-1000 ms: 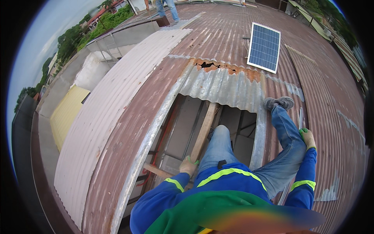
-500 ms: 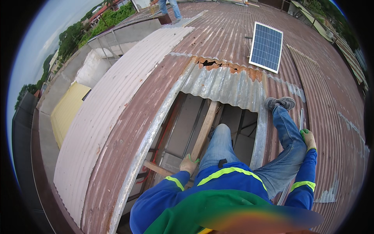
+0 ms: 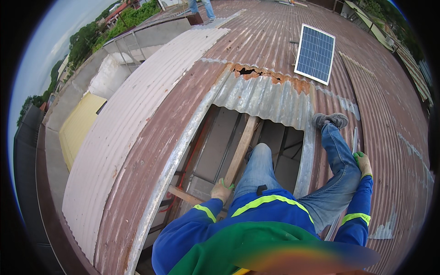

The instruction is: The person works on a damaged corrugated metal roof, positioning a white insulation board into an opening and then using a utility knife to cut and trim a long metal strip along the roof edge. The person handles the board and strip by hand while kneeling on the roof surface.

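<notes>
My left hand [image 3: 222, 190], in a cream and green work glove, grips a wooden beam [image 3: 243, 146] crossing an opening in the roof. My right hand [image 3: 362, 163], gloved alike, is closed on a long thin metal strip [image 3: 354, 139] beside my bent right leg [image 3: 337, 156]. My left knee [image 3: 261, 156] is in the opening, with that foot mostly hidden below. My right shoe [image 3: 330, 120] rests on the roofing. A rusted, holed corrugated sheet [image 3: 256, 101] spans the far end of the opening, above dark joists and a thin orange line.
A solar panel [image 3: 314, 52] lies ahead on the brown corrugated roofing [image 3: 389, 133]. A pale sheet [image 3: 110, 160] runs along the left, beside a drop to a walled area with a yellow panel [image 3: 80, 128]. Another person's legs [image 3: 206, 10] stand at the far upper left.
The view has shifted slightly, so the roof ahead sits a little higher and further right in the picture. My hands and legs keep almost the same positions.
</notes>
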`<act>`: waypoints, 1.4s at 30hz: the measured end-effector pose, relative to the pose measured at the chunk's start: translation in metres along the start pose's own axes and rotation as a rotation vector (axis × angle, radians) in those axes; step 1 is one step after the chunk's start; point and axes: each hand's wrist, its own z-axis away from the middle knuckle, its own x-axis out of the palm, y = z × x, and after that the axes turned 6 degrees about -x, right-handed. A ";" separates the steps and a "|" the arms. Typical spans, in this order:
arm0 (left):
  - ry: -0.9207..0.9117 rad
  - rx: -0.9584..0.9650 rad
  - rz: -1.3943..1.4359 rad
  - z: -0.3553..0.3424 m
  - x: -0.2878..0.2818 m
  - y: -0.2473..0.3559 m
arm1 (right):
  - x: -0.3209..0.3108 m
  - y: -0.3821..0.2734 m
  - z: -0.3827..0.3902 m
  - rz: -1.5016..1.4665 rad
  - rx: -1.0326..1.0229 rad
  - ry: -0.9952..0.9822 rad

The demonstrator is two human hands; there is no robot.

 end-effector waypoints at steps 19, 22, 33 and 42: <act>0.002 0.003 -0.014 -0.004 0.001 -0.002 | -0.001 -0.001 -0.001 0.000 -0.002 -0.015; 0.009 0.007 -0.013 -0.003 0.002 -0.001 | 0.000 -0.002 0.000 -0.039 0.014 -0.008; 0.047 0.011 -0.049 -0.009 0.012 -0.007 | 0.000 0.003 -0.002 -0.021 0.011 0.000; 0.055 0.007 -0.064 -0.009 0.013 -0.008 | 0.002 0.009 -0.006 -0.027 0.023 -0.017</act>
